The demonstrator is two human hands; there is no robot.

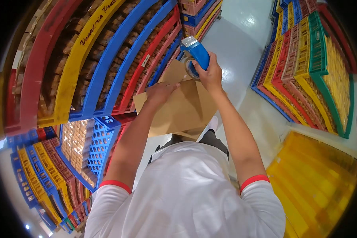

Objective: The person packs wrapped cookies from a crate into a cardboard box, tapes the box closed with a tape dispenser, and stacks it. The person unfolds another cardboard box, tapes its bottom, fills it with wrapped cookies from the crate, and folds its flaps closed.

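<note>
A brown cardboard box (178, 112) is in front of my body, its flaps showing at the top and right. My left hand (161, 93) lies on the box's upper left part, fingers stretched toward the middle. A blue tape dispenser (199, 54) with a silver-coloured front end is in my right hand (212, 76), fingers wrapped round it, above the box's far edge. Part of the tape roll (191, 67) shows beside my fingers. Whether the tape touches the cardboard, I cannot tell.
Tall stacks of coloured plastic crates (95, 75) filled with small packed goods rise close on my left. More stacked crates (293, 67) stand to the right across a grey floor (236, 51). A yellow translucent sheet or curtain (313, 182) is at the lower right.
</note>
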